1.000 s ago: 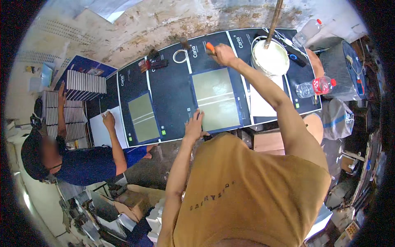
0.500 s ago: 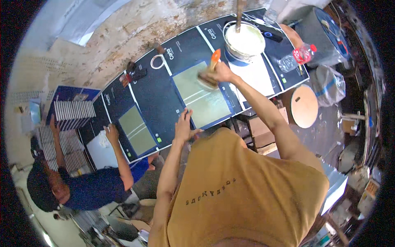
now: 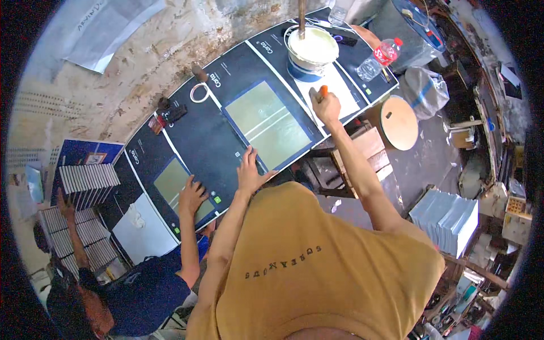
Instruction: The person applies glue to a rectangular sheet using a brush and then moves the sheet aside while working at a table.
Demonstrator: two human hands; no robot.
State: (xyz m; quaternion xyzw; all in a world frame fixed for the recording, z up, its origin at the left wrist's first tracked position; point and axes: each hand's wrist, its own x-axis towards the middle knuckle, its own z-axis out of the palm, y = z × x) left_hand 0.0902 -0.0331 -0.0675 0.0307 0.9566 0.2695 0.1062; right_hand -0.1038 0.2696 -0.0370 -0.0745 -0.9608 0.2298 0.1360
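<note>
A greyish-green sheet with a blue border (image 3: pixel 255 107) lies on the dark table covering (image 3: pixel 195 133) in front of me. My left hand (image 3: pixel 252 173) is open, its fingers spread near the sheet's lower left corner. To the right, my right hand (image 3: pixel 326 107) is closed round a brush (image 3: pixel 323 90); its orange handle end pokes up and its bristles are hidden. Hand and brush are over a white sheet (image 3: pixel 345 96). Just beyond stands a bucket (image 3: pixel 306 71) of cream-coloured paste, a stick (image 3: pixel 301 20) upright in it.
At left, a co-worker's hand (image 3: pixel 192 195) rests on a smaller bordered sheet (image 3: pixel 170 178). Stacked books (image 3: pixel 88 181) stand beyond. A tape roll (image 3: pixel 199 93), a plastic bottle (image 3: pixel 377 59), a round stool (image 3: pixel 399 122) and a paper stack (image 3: pixel 445 218) are around.
My right hand has moved with the brush off the bordered sheet to the white sheet by the bucket. The co-worker's hand has shifted from a white cloth onto the smaller sheet.
</note>
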